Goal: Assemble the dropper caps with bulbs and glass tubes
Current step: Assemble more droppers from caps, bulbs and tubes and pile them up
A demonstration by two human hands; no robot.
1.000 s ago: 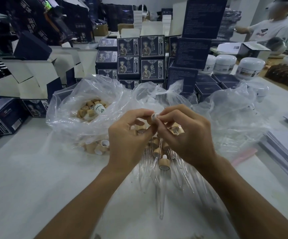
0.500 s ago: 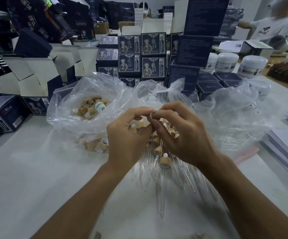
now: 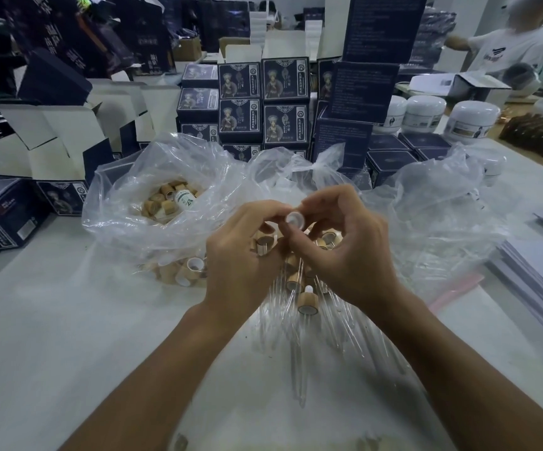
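Note:
My right hand (image 3: 344, 249) pinches a small white rubber bulb (image 3: 294, 219) between thumb and forefinger, its round end facing me. My left hand (image 3: 240, 255) meets it from the left, fingertips touching the bulb; what else it holds is hidden. Below the hands lies a pile of assembled droppers (image 3: 307, 299) with bamboo caps and clear glass tubes (image 3: 299, 362) pointing toward me. A clear plastic bag (image 3: 127, 203) at the left holds loose bamboo caps (image 3: 162, 203), and more caps (image 3: 185, 271) lie in front of it.
Stacked dark blue product boxes (image 3: 263, 102) and open white cartons (image 3: 52, 141) line the back. White jars (image 3: 471, 120) stand at back right, near a person in a white shirt (image 3: 507, 47). Paper sheets (image 3: 536, 275) lie stacked at the right. A crumpled clear bag (image 3: 436, 203) sits right of my hands.
Both hands have lifted slightly. My right hand's fingers have spread and turned the white bulb so its round end shows plainly between the fingertips.

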